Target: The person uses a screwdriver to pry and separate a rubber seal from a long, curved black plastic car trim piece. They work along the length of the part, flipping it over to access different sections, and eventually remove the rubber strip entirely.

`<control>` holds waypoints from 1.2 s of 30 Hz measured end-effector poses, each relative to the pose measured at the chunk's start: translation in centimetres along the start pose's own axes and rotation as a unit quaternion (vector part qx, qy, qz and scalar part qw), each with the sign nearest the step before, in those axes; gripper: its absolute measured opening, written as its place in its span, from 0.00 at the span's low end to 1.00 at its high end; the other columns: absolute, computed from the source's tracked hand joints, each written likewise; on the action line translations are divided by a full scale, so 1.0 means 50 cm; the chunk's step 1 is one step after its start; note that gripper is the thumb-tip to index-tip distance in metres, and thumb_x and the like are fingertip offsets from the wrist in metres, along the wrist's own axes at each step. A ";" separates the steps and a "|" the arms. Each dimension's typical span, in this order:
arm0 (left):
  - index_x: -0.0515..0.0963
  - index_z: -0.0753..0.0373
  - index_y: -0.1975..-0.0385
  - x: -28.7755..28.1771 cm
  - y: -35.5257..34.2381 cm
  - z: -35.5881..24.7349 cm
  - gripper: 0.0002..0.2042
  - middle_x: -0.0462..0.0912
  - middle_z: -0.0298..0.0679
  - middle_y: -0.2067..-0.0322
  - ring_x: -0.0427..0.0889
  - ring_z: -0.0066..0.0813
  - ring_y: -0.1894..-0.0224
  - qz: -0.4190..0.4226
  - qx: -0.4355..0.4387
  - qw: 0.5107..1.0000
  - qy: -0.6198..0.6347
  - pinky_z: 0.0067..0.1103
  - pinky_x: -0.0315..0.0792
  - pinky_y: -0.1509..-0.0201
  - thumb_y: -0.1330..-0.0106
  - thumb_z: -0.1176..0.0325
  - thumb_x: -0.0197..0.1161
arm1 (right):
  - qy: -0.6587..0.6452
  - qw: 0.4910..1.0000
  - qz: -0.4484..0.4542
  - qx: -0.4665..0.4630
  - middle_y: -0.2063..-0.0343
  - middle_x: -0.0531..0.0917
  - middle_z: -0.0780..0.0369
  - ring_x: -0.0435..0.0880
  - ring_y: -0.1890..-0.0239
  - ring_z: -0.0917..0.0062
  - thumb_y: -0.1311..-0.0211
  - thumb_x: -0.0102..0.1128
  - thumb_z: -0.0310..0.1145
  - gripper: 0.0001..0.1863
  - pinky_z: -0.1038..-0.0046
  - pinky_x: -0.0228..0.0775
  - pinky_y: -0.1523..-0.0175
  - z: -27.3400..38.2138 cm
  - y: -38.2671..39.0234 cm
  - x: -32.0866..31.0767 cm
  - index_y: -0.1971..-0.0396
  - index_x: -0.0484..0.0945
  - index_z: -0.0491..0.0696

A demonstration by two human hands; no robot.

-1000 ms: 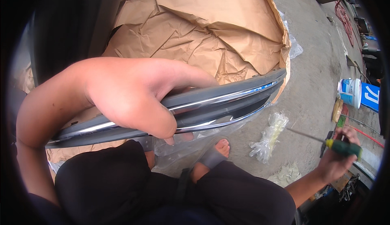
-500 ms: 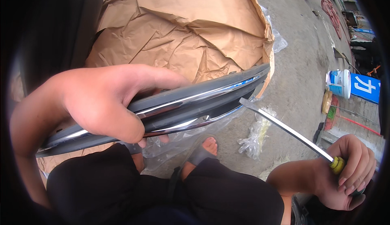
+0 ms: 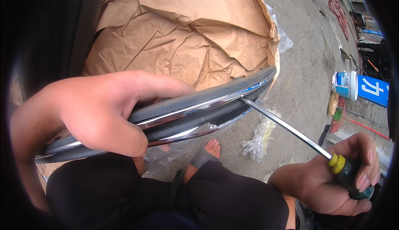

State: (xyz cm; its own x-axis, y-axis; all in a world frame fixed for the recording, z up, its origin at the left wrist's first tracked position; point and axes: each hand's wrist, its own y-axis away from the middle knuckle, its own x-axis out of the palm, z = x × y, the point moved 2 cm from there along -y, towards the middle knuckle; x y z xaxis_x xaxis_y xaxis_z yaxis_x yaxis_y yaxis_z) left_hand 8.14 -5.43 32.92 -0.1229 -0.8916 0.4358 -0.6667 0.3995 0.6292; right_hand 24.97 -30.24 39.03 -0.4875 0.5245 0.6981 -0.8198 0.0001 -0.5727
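Closed round its handle, the right hand (image 3: 322,184) holds one green-handled screwdriver (image 3: 291,130), tip seemingly touching the chrome-lined trim (image 3: 203,115) near its right end; the left hand (image 3: 106,109) clasps it left of middle. Brown paper (image 3: 195,43) spreads beyond the trim, concrete floor (image 3: 307,63) lies past its right end, and farther right show one labelled bucket (image 3: 346,84) and one white-lettered blue sign (image 3: 374,91).

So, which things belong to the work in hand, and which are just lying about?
In the work:
dark chrome-striped trim, in the left fingers
screwdriver, in the right fingers
brown paper, perhaps as padding

Apparently lying about:
crumpled clear plastic
white-and-blue bucket
coiled red line
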 end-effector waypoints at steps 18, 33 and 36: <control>0.66 0.74 0.25 0.012 -0.005 0.004 0.45 0.84 0.55 0.41 0.90 0.42 0.46 0.031 -0.002 0.999 0.026 0.30 0.85 0.51 0.55 0.87 0.55 | -0.017 0.909 0.119 0.398 0.77 0.68 0.65 0.69 0.77 0.80 0.25 0.54 0.27 0.11 0.79 0.71 0.67 -0.103 -0.160 -0.067 0.71 0.65 0.47; 0.63 0.77 0.24 0.010 -0.010 0.028 0.43 0.84 0.53 0.43 0.89 0.38 0.46 0.083 0.092 0.992 0.022 0.28 0.83 0.50 0.50 0.88 0.55 | -0.060 0.886 0.113 0.445 0.76 0.67 0.64 0.67 0.79 0.80 0.20 0.48 0.29 0.09 0.80 0.70 0.72 -0.111 -0.179 -0.103 0.66 0.64 0.45; 0.64 0.76 0.25 0.011 -0.015 0.032 0.41 0.85 0.49 0.47 0.87 0.35 0.49 0.089 0.103 0.990 0.026 0.28 0.82 0.51 0.47 0.86 0.57 | -0.043 0.897 0.126 0.421 0.76 0.64 0.63 0.66 0.80 0.81 0.17 0.39 0.24 0.10 0.81 0.68 0.73 -0.111 -0.179 -0.102 0.65 0.64 0.45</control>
State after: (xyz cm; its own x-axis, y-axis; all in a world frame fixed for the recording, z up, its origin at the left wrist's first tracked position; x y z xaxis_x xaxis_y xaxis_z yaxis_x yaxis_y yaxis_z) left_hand 7.42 -6.59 31.68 -0.2181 -0.7961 0.5645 -0.7741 0.4933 0.3967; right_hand 36.47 -28.19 38.19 -0.6814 0.3499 0.6428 -0.5992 -0.7711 -0.2155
